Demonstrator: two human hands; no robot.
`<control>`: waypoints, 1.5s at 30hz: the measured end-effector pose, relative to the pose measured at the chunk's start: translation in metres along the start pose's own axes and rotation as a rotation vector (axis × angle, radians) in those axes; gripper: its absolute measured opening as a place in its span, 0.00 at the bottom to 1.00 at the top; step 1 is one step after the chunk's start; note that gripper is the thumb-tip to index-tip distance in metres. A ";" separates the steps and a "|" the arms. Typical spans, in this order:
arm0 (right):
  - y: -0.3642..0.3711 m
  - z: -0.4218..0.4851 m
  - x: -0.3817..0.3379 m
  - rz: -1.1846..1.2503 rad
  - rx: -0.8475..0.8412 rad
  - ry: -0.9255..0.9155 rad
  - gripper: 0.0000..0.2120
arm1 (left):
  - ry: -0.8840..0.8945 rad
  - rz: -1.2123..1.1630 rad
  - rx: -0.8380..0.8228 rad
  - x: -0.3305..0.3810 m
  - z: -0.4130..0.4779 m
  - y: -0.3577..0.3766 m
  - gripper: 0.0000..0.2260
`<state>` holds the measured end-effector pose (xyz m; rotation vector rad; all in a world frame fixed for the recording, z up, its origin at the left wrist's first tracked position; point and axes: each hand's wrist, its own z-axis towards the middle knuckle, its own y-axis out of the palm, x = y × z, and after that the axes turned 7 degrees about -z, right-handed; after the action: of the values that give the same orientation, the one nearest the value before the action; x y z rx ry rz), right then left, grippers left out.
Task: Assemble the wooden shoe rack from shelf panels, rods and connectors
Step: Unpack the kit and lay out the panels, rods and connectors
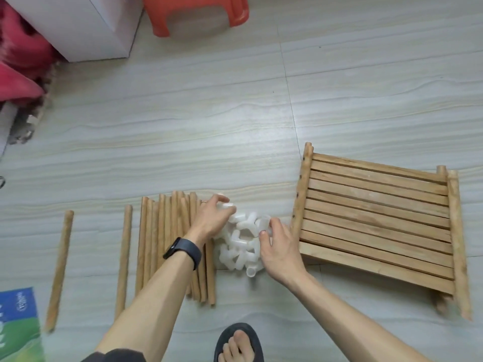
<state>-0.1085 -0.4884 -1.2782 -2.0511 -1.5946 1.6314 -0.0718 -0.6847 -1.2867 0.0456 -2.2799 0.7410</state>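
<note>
Item: connectors [240, 246], white plastic, a loose heap on the floor [183, 126] directly before you, between the rods and the shelf panels; none fitted to anything that shows. Your left hand [209, 218], fingers curled, grips a connector [226, 205] at the heap's far left edge; your right hand [279, 246] pinches a second connector [262, 222] between thumb and fingertips at the heap's right side. Rods [159, 239]: a bundle lying side by side just left of the heap, your left forearm crossing it; one single rod [124, 259] and another [60, 265] lie apart farther left. Shelf panels [376, 218]: slatted, stacked flat just right of the heap; how many, you cannot tell. Progress, as judged: parts sorted by kind only; no joint made; all joining of rods, connectors and panels remains. Surroundings: black wristband [184, 250] on your left wrist; sandalled foot [239, 343] at the near edge; orange stool [196, 14] well beyond.
</note>
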 end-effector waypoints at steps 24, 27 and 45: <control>0.055 -0.013 0.003 -0.234 -0.077 -0.063 0.24 | 0.214 -0.360 0.378 -0.031 -0.021 -0.052 0.08; 0.055 -0.012 0.003 -0.230 -0.081 -0.057 0.23 | 0.027 -0.100 0.777 -0.094 -0.026 -0.105 0.15; 0.076 -0.012 -0.018 -0.551 -0.053 0.021 0.33 | -0.490 0.139 0.611 -0.227 -0.069 -0.166 0.14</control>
<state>-0.0482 -0.5306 -1.3063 -1.4446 -1.9769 1.3671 0.1783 -0.8274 -1.3135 0.3939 -2.4218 1.6250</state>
